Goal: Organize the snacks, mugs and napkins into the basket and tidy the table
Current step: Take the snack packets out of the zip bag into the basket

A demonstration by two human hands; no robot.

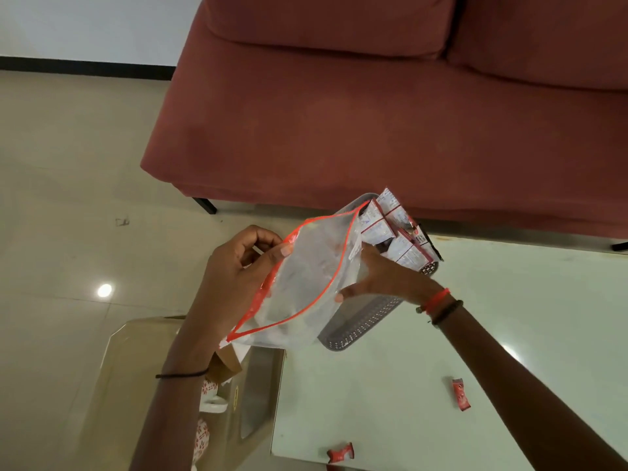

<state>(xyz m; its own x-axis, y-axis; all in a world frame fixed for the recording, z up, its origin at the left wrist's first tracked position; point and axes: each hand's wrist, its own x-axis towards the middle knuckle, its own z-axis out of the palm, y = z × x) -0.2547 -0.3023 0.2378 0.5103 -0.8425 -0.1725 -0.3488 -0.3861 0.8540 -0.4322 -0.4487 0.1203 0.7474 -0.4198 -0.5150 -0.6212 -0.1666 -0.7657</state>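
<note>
A clear zip bag point(307, 283) with a red seal is held open above the table's left end. My left hand point(234, 266) pinches its near rim. My right hand point(377, 277) presses against the bag's far side, fingers spread under it. Behind the bag stands a grey perforated basket point(360, 322) with several white and red snack packets point(397, 229) upright in its far end. Two small red wrapped snacks lie loose on the table, one point(458, 394) at the right and one point(341, 452) near the front edge. The bag's contents are blurred.
The pale table point(509, 317) runs to the right. At its left a glass side table point(142, 368) holds a brown paper item point(226, 367) and white cloths with red print point(207, 392). A red sofa point(373, 113) stands close behind. Tiled floor lies to the left.
</note>
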